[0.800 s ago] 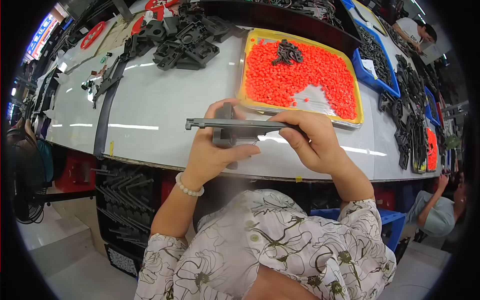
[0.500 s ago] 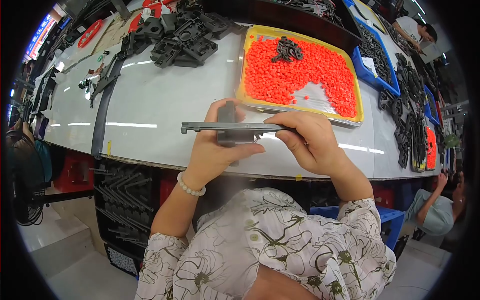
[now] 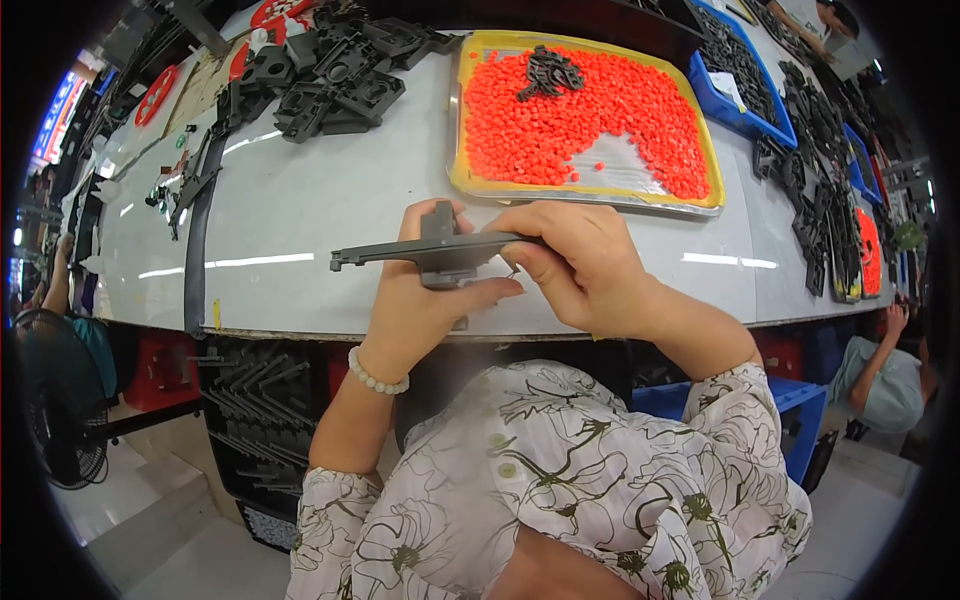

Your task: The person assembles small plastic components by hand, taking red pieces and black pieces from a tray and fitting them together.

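Observation:
Just above the table's front edge, a dark grey plastic part [image 3: 440,252] with a long thin bar and a blocky crosspiece is held between both hands. My left hand [image 3: 408,310] grips the crosspiece, fingers behind it and thumb in front. My right hand [image 3: 590,265] is closed around the bar's right end, which its fingers hide. The right thumb and fingertips touch the underside near a small thin metallic piece, too small to name. The bar's hooked left end sticks out freely past my left hand.
Beyond my hands lies a yellow-lined tray [image 3: 460,165] of small red-orange pieces with dark clips on top. Dark plastic parts [image 3: 340,90] are piled at the far left. A blue bin [image 3: 745,120] stands at the far right. Several bars fill a black crate [image 3: 262,400] below.
The plastic part tilts slightly, its left end now lower than its right. My right fingers have shifted along the bar toward the crosspiece. The whole view has moved somewhat.

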`<action>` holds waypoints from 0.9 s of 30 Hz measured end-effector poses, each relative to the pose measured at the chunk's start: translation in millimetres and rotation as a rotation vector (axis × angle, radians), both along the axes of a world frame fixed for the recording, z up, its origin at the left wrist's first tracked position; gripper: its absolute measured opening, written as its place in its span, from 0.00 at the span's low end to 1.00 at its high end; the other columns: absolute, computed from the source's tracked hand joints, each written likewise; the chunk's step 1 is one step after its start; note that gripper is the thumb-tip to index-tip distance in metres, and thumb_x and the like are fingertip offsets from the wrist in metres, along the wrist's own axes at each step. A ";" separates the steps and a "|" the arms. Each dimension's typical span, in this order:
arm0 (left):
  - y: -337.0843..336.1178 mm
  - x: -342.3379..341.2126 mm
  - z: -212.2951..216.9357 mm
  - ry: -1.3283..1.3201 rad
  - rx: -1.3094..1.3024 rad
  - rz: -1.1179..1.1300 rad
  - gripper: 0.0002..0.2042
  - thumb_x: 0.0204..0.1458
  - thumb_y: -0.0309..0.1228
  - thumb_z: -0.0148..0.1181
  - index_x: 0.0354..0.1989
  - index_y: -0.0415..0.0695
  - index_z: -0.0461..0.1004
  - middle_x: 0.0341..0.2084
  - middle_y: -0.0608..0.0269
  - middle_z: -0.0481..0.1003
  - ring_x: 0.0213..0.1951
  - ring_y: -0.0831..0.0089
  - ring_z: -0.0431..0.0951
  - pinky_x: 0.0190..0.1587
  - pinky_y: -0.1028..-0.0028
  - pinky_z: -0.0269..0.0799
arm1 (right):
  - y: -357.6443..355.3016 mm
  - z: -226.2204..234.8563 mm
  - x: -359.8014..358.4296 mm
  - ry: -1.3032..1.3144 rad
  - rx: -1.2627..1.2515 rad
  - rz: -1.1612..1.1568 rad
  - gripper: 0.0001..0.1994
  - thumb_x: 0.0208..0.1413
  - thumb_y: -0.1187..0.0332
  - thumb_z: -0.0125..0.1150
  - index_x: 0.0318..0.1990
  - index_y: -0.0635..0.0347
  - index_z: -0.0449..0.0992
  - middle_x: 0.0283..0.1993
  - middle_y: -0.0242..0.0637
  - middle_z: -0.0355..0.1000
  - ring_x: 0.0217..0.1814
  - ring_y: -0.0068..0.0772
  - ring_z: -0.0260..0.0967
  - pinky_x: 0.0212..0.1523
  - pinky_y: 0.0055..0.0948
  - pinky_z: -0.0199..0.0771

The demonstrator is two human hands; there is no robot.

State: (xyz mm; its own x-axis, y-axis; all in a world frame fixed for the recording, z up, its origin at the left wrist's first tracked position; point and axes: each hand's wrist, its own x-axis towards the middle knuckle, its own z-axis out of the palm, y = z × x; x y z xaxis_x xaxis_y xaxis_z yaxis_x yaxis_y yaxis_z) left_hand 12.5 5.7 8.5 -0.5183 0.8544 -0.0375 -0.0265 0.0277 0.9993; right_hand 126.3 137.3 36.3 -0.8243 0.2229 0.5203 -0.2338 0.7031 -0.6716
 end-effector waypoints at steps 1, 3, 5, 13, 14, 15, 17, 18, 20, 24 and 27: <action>-0.4 -1.2 -2.1 0.032 0.001 -0.004 0.32 0.29 0.26 0.74 0.44 0.43 0.59 0.31 0.71 0.66 0.32 0.83 0.68 0.33 0.80 0.69 | 0.5 -0.8 -1.6 0.011 0.013 0.014 0.08 0.48 0.73 0.56 0.37 0.61 0.72 0.27 0.42 0.70 0.27 0.45 0.68 0.28 0.35 0.68; -0.9 -1.1 -8.7 0.072 -0.009 -0.019 0.32 0.30 0.25 0.74 0.45 0.43 0.60 0.31 0.70 0.67 0.33 0.82 0.69 0.34 0.80 0.69 | 3.7 -0.8 -3.5 0.029 0.016 0.017 0.08 0.49 0.73 0.56 0.37 0.61 0.72 0.27 0.42 0.70 0.27 0.45 0.68 0.28 0.34 0.68; -2.8 -0.6 -16.4 -0.060 0.069 -0.026 0.32 0.31 0.25 0.73 0.46 0.43 0.60 0.33 0.69 0.69 0.34 0.81 0.70 0.36 0.80 0.69 | 7.4 5.3 -4.3 -0.124 -0.064 0.149 0.12 0.49 0.68 0.58 0.41 0.63 0.71 0.27 0.41 0.71 0.26 0.40 0.69 0.28 0.32 0.68; -7.4 -16.4 -22.3 -0.293 0.156 -0.173 0.35 0.33 0.43 0.72 0.48 0.40 0.61 0.39 0.65 0.70 0.40 0.77 0.73 0.43 0.77 0.71 | 22.8 11.6 -6.3 -0.076 -0.426 0.202 0.24 0.48 0.56 0.62 0.47 0.68 0.71 0.25 0.42 0.71 0.25 0.33 0.69 0.31 0.26 0.70; -7.3 -16.3 -22.5 -0.313 0.155 -0.180 0.35 0.33 0.44 0.72 0.48 0.40 0.62 0.39 0.64 0.70 0.41 0.76 0.73 0.44 0.77 0.71 | 23.1 19.0 -6.8 -0.122 -0.368 0.201 0.22 0.49 0.57 0.60 0.43 0.68 0.72 0.25 0.44 0.72 0.26 0.35 0.70 0.31 0.28 0.70; -7.0 -16.7 -22.8 -0.335 0.154 -0.191 0.35 0.33 0.44 0.72 0.48 0.40 0.62 0.40 0.64 0.70 0.41 0.75 0.74 0.44 0.76 0.71 | 23.0 26.2 -7.7 -0.168 -0.310 0.196 0.20 0.49 0.57 0.59 0.39 0.69 0.74 0.26 0.46 0.72 0.27 0.38 0.70 0.31 0.30 0.70; -12.1 -15.5 -22.3 -0.358 0.170 -0.183 0.33 0.34 0.38 0.72 0.49 0.39 0.63 0.41 0.63 0.71 0.41 0.74 0.74 0.43 0.76 0.71 | 20.0 37.7 -16.4 -0.191 -0.262 0.221 0.18 0.50 0.59 0.57 0.34 0.70 0.75 0.26 0.48 0.72 0.27 0.42 0.71 0.30 0.33 0.70; -12.5 -13.7 -20.7 -0.311 0.132 -0.141 0.31 0.35 0.34 0.72 0.49 0.39 0.63 0.41 0.63 0.71 0.40 0.74 0.74 0.43 0.76 0.71 | 20.0 42.2 -18.8 -0.225 -0.199 0.252 0.16 0.51 0.61 0.55 0.29 0.70 0.75 0.25 0.50 0.72 0.27 0.45 0.71 0.30 0.35 0.70; -13.0 -14.2 -19.7 -0.214 0.033 -0.068 0.29 0.37 0.23 0.68 0.49 0.39 0.61 0.40 0.63 0.71 0.39 0.76 0.73 0.41 0.78 0.70 | 20.0 49.0 -19.9 -0.278 -0.065 0.222 0.15 0.50 0.63 0.53 0.25 0.70 0.74 0.24 0.51 0.71 0.27 0.49 0.70 0.29 0.38 0.70; -3.7 -6.8 -3.8 0.013 -0.072 -0.041 0.28 0.37 0.23 0.68 0.49 0.40 0.61 0.38 0.64 0.71 0.38 0.77 0.72 0.40 0.78 0.69 | 17.8 43.3 -20.3 -0.382 0.262 0.211 0.09 0.51 0.69 0.52 0.37 0.63 0.74 0.21 0.46 0.70 0.24 0.49 0.67 0.27 0.40 0.66; -4.2 -4.3 -2.3 0.073 -0.117 -0.026 0.28 0.36 0.22 0.67 0.48 0.40 0.60 0.37 0.64 0.71 0.37 0.78 0.71 0.40 0.77 0.68 | 11.1 33.9 -16.8 -0.337 0.303 0.177 0.10 0.51 0.67 0.54 0.39 0.60 0.72 0.19 0.44 0.67 0.23 0.49 0.66 0.25 0.40 0.64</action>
